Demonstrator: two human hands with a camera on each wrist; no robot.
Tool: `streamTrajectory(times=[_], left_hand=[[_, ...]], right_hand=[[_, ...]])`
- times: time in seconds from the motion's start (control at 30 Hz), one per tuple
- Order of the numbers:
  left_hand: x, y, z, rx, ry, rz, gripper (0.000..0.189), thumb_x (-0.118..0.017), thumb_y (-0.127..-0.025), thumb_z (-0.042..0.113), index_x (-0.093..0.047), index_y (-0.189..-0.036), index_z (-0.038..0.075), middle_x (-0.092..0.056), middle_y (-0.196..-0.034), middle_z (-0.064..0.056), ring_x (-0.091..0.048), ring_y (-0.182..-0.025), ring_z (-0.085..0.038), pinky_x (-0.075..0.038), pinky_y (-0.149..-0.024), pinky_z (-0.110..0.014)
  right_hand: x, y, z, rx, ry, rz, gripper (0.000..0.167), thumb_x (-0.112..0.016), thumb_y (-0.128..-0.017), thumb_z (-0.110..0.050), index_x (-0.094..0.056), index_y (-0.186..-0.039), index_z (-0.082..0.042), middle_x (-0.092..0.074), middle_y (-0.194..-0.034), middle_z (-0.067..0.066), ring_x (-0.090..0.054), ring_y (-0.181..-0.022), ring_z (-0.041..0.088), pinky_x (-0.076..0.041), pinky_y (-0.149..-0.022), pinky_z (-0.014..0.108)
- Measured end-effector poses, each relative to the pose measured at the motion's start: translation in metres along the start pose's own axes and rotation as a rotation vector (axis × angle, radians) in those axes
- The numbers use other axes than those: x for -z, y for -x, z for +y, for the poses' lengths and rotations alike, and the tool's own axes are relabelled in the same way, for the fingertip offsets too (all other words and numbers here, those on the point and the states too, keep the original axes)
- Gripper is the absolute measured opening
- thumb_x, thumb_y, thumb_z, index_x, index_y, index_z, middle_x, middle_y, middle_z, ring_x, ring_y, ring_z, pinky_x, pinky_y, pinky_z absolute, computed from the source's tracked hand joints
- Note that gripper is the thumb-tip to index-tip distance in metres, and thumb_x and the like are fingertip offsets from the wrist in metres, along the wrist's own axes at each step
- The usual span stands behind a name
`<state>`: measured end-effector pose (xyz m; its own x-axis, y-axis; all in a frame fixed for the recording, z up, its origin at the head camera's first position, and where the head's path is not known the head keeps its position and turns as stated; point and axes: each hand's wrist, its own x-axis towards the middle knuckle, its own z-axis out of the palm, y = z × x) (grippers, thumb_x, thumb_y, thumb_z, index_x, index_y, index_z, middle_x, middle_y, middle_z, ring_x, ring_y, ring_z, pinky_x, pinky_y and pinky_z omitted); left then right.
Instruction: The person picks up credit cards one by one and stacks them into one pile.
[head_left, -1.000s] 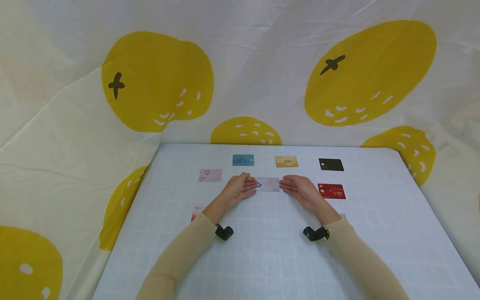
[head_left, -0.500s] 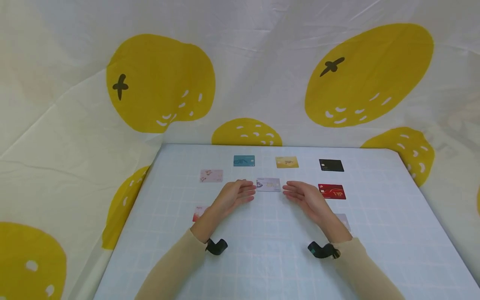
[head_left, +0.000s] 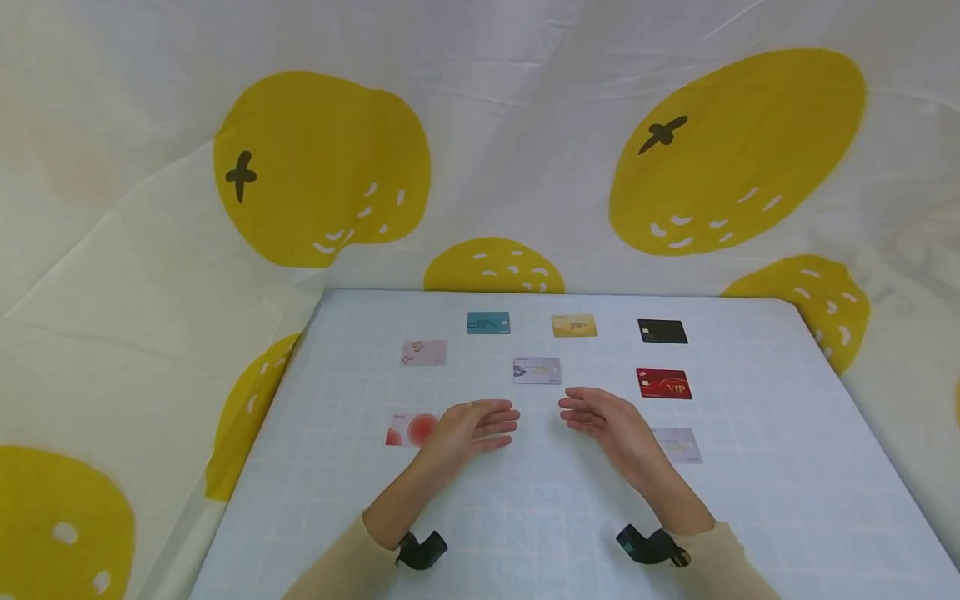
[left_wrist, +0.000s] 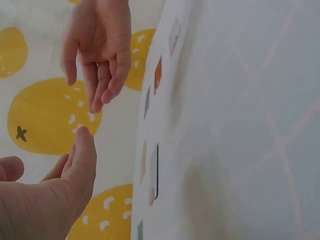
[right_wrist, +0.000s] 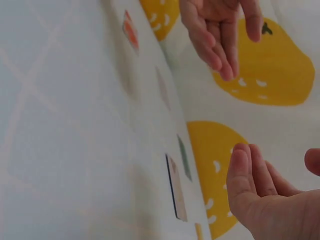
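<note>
A pale lilac card (head_left: 537,371) lies flat near the middle of the table; a dark edge shows along it in both wrist views. My left hand (head_left: 467,435) hovers nearer to me and left of it, fingers extended inward, holding nothing. Opposite, my right hand (head_left: 609,429) mirrors this pose with nothing in its grasp. In the left wrist view both hands are raised off the tabletop, fingertips apart. Beside the left hand is a white card with red circles (head_left: 408,429), partly covered by it. A grey-lilac card (head_left: 678,446) sits by the right wrist.
Teal (head_left: 488,322), gold (head_left: 574,325) and black (head_left: 663,331) cards form the back row. A pink card (head_left: 423,352) is at left, a red VIP card (head_left: 664,383) at right. The pale checked table (head_left: 525,533) meets a lemon-patterned cloth (head_left: 517,150) behind.
Both hands have drawn back toward me from the sides of the lilac card, which stays in place. More of the red-circle card and the grey-lilac card now shows.
</note>
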<state>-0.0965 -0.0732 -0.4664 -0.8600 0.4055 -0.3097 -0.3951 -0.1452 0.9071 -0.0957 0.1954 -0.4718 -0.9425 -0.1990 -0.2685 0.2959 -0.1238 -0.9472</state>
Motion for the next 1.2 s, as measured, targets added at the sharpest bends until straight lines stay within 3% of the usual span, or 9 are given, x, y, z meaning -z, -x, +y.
streamTrajectory(times=[0.3, 0.53, 0.7, 0.83, 1.03, 1.2], left_hand=[[-0.002, 0.019, -0.009, 0.018, 0.036, 0.015, 0.055, -0.052, -0.105, 0.037, -0.052, -0.138, -0.006, -0.059, -0.135, -0.022, -0.057, -0.124, -0.038, -0.052, -0.094, -0.037], [0.008, 0.026, -0.014, -0.023, -0.045, 0.042, 0.057, -0.053, -0.103, 0.040, -0.052, -0.139, -0.004, -0.058, -0.135, -0.022, -0.057, -0.123, -0.040, -0.052, -0.094, -0.037], [0.022, 0.030, -0.016, -0.086, -0.249, 0.155, 0.048, -0.059, -0.102, 0.034, -0.056, -0.136, 0.000, -0.065, -0.123, -0.015, -0.061, -0.113, -0.039, -0.056, -0.088, -0.032], [0.037, 0.039, -0.016, -0.131, -0.433, 0.245, 0.042, -0.064, -0.100, 0.029, -0.059, -0.133, 0.004, -0.067, -0.116, -0.008, -0.065, -0.106, -0.031, -0.057, -0.082, -0.028], [0.066, 0.053, -0.014, -0.219, -0.733, 0.345, 0.036, -0.070, -0.095, 0.024, -0.064, -0.128, 0.010, -0.067, -0.110, 0.002, -0.063, -0.101, -0.014, -0.054, -0.088, -0.036], [0.092, 0.062, -0.010, -0.206, -0.921, 0.409, 0.038, -0.075, -0.091, 0.017, -0.064, -0.127, 0.007, -0.064, -0.110, -0.007, -0.059, -0.102, -0.025, -0.053, -0.088, -0.043]], right_hand=[[-0.014, 0.011, 0.004, 0.002, -0.017, 0.016, 0.054, -0.054, -0.104, -0.035, -0.050, -0.139, 0.006, -0.054, -0.136, 0.029, -0.055, -0.122, 0.045, -0.049, -0.100, 0.037], [-0.019, 0.008, 0.011, 0.002, 0.013, 0.017, 0.051, -0.057, -0.103, -0.034, -0.054, -0.136, 0.005, -0.054, -0.132, 0.030, -0.055, -0.118, 0.049, -0.052, -0.096, 0.035], [-0.020, 0.001, 0.020, 0.059, 0.164, -0.063, 0.046, -0.063, -0.100, -0.023, -0.053, -0.135, 0.006, -0.058, -0.120, 0.032, -0.056, -0.106, 0.052, -0.056, -0.086, 0.032], [-0.027, -0.005, 0.023, 0.094, 0.286, -0.114, 0.043, -0.065, -0.099, -0.018, -0.054, -0.134, 0.004, -0.064, -0.112, 0.024, -0.058, -0.101, 0.049, -0.057, -0.080, 0.030], [-0.045, -0.014, 0.023, 0.153, 0.496, -0.118, 0.043, -0.072, -0.094, -0.023, -0.059, -0.128, -0.002, -0.066, -0.108, 0.009, -0.062, -0.094, 0.028, -0.055, -0.076, 0.027], [-0.064, -0.022, 0.027, 0.247, 0.669, -0.134, 0.043, -0.076, -0.090, -0.025, -0.062, -0.125, -0.004, -0.064, -0.113, 0.010, -0.060, -0.099, 0.026, -0.053, -0.081, 0.036]])
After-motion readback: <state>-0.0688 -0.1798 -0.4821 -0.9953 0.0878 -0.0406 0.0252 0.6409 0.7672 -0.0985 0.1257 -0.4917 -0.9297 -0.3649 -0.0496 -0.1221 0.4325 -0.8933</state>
